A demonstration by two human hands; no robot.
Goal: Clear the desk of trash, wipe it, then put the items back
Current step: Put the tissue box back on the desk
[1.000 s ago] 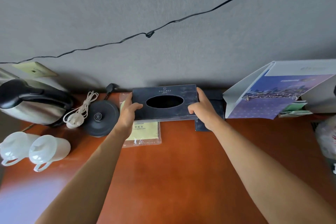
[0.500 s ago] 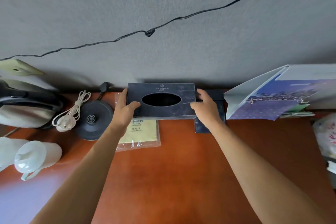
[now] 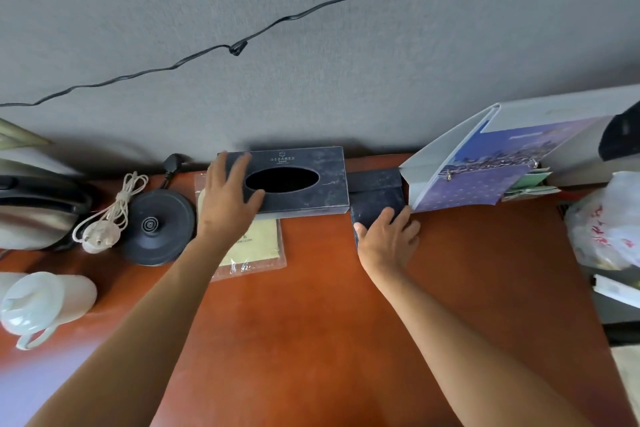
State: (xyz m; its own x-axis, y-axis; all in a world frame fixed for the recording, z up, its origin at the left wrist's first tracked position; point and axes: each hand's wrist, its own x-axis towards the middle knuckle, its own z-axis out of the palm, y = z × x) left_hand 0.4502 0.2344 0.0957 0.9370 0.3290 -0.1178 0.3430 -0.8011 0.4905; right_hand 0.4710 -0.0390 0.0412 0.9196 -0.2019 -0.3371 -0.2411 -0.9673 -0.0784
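A dark tissue box (image 3: 322, 180) with an oval slot stands against the grey wall at the back of the reddish-brown desk (image 3: 311, 340). My left hand (image 3: 227, 201) lies flat on the box's left end, fingers spread and straight. To the right of the box lies a small dark tray or holder (image 3: 375, 196). My right hand (image 3: 389, 239) rests on its front edge with the fingers bent over it. A yellow cloth in a clear packet (image 3: 256, 246) lies partly under the box.
At the left are a black kettle base (image 3: 156, 227), a coiled white cord with plug (image 3: 104, 225), a steel kettle (image 3: 31, 215) and white cups (image 3: 45, 302). An open folder (image 3: 485, 166) leans at the back right, with a plastic bag (image 3: 609, 222) beyond it.
The tissue box went from lifted to standing against the wall. My right hand left the box and moved right onto the dark tray. My left hand flattened on the box top.
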